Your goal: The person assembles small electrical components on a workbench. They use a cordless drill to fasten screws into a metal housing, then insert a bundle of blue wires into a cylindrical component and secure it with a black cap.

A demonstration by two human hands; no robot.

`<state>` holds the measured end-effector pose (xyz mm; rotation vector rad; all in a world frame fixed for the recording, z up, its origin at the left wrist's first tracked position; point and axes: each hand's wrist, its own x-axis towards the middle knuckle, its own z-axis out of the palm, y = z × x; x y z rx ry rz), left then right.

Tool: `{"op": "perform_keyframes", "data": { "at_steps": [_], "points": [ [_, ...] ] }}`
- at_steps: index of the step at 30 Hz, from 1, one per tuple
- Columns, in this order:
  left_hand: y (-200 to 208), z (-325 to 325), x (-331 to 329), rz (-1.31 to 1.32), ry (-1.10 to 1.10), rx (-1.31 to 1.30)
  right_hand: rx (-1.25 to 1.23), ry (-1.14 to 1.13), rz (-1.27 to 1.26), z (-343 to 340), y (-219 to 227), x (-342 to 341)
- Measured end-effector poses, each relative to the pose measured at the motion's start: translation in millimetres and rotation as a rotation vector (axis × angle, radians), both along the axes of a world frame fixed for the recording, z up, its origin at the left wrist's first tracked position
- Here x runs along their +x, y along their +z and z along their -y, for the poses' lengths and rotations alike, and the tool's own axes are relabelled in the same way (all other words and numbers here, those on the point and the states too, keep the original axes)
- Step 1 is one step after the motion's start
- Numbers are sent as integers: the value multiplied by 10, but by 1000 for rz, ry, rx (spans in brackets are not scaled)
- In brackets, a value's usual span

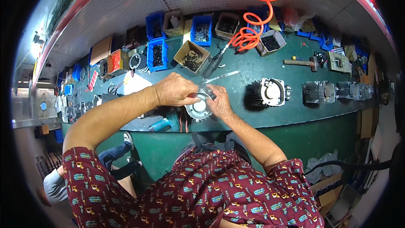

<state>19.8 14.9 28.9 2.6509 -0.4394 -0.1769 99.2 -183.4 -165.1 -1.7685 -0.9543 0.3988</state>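
Observation:
A round silver metal housing (pixel 197 112) rests near the front edge of the green bench. Over its upper left side, my left hand (pixel 179 89) is closed with the fingertips pinched together; whatever they hold is too small or hidden to make out. My right hand (pixel 220 102) grips the housing's right rim with curled fingers. Just beyond both hands lies a dark pneumatic tool (pixel 213 65), joined to an orange coiled air hose (pixel 247 42). Left of the housing are red-handled pliers (pixel 183 122) and a teal power tool (pixel 164 123).
Finned metal cylinders (pixel 274 93) line the bench to the right, with a hammer (pixel 300 62) behind them. Blue bins (pixel 157 55) and a cardboard box of screws (pixel 192 57) stand along the back. Another person's legs (pixel 116 156) show at the lower left.

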Motion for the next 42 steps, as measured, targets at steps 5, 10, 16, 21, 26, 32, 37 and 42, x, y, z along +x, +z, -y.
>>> {"op": "perform_keyframes", "data": {
  "at_steps": [5, 10, 16, 21, 26, 32, 37, 42],
  "points": [
    [-107, 57, -231, 345, 293, -192, 27, -35, 9, -66, 9, -78],
    [-424, 501, -345, 581, 988, -514, 51, -72, -16, -50, -80, -58],
    [-698, 1031, -146, 769, 1345, -1633, 14, -51, 97, -25, -147, -105],
    [-959, 986, 26, 837, 1538, -1218, -1, -41, -93, -55, -105, -113],
    [-949, 908, -34, 685, 1503, -1399, 52, 2, -139, -4, -188, -96],
    [-793, 847, -119, 526, 1300, -1543, -39, -3, -21, 4, -81, -41],
    [-687, 754, -149, 334, 1165, -1524, -25, -15, -54, -6, -68, -37],
    [-645, 636, -270, 123, 1059, -1504, 0, -23, -7, 14, -11, -74]
  ]
}}
